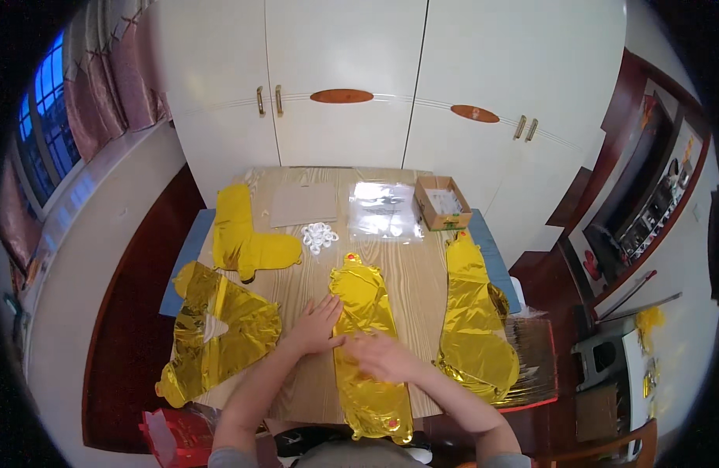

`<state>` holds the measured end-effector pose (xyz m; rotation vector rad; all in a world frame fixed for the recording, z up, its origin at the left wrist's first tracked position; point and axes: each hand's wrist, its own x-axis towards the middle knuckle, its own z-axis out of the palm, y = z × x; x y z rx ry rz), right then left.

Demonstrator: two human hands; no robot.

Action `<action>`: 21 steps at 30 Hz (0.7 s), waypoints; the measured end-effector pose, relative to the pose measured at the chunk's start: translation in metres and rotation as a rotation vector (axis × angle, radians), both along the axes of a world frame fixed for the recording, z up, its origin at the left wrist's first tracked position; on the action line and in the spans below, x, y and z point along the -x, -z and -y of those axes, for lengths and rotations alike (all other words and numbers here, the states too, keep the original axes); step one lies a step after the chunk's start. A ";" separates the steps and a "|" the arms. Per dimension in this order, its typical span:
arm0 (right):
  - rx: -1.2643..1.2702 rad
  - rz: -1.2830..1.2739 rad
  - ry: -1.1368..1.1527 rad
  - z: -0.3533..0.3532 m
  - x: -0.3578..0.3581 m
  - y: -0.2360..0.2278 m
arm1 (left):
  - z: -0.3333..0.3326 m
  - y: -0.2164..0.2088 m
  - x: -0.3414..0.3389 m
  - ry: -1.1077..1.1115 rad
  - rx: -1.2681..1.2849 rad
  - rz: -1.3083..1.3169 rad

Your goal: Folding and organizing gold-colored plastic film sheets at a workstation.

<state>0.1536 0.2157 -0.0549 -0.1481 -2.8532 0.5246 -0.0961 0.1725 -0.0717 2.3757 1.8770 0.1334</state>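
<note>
A long, flat gold foil balloon (363, 312) with small tabs and red dots at its ends lies lengthwise before me on the wooden table. My left hand (316, 324) rests flat at its left edge, fingers stretched forward. Over the balloon's middle is my right hand (384, 357), palm down; its fingers reach left, are slightly blurred and appear to hold nothing. To the left lie a triangular gold foil balloon (242, 312) and, farther back, an L-shaped gold foil balloon (239, 238). A curved gold foil balloon (472, 312) spreads along the table's right side.
Toward the back are a grey-brown card (305, 204), a pile of small white rings (319, 237), a clear plastic sheet (384, 209) and an open cardboard box (443, 204). White cabinets (344, 54) stand behind the table (410, 285). A red bag (172, 437) sits below its left front.
</note>
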 end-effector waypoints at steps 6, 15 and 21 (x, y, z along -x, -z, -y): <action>-0.116 -0.062 0.497 -0.072 0.002 0.018 | 0.002 0.000 -0.003 0.000 -0.079 0.001; -0.188 0.064 0.543 -0.084 0.001 0.035 | 0.001 0.005 -0.004 -0.015 -0.131 -0.043; -0.112 -0.021 0.564 -0.086 0.004 0.028 | 0.002 0.003 -0.003 -0.011 -0.134 -0.057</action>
